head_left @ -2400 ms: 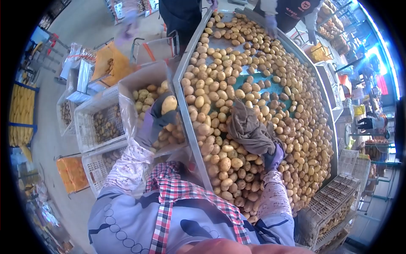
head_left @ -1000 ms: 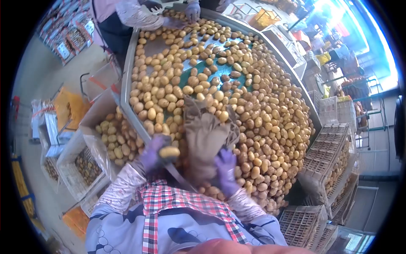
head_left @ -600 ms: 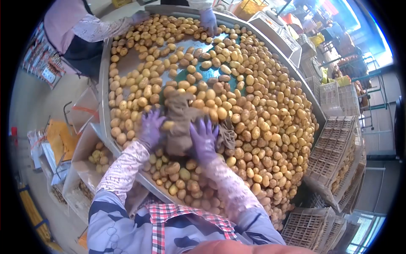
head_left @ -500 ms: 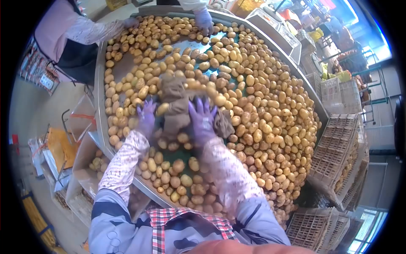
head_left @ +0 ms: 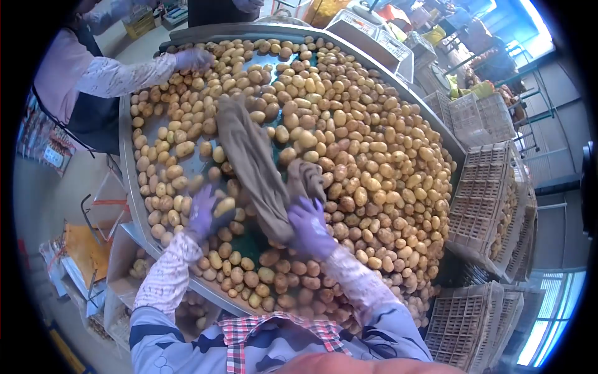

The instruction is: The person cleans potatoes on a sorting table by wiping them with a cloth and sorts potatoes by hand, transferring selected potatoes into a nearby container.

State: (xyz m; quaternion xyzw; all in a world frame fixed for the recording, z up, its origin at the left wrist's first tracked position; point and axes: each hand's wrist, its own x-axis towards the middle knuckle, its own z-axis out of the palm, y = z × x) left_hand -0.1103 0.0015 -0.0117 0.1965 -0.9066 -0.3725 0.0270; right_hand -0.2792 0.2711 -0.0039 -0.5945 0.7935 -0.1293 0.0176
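Potatoes [head_left: 386, 187] cover most of the metal-edged sorting table [head_left: 134, 187]. My left hand [head_left: 204, 215], in a purple glove with a dark palm, is at the left part of the pile, its fingers curled round a yellowish potato [head_left: 224, 206]. Also gloved in purple, my right hand [head_left: 308, 227] grips the lower end of a brown cloth [head_left: 249, 162]. The cloth stretches from that hand up and to the left over the potatoes. A patch of green table surface [head_left: 250, 243] shows between my hands.
A co-worker's gloved hand [head_left: 194, 59] touches potatoes at the upper left; another person [head_left: 224, 11] stands at the far edge. Stacked crates [head_left: 483, 199] are at the right, with more crates [head_left: 464, 324] below. A lined crate [head_left: 124, 274] holding potatoes stands at the lower left.
The cloth, bunched up before, is now stretched out long. My left hand now has a potato in its fingers. The hand at the table's far edge has lifted off the potatoes.
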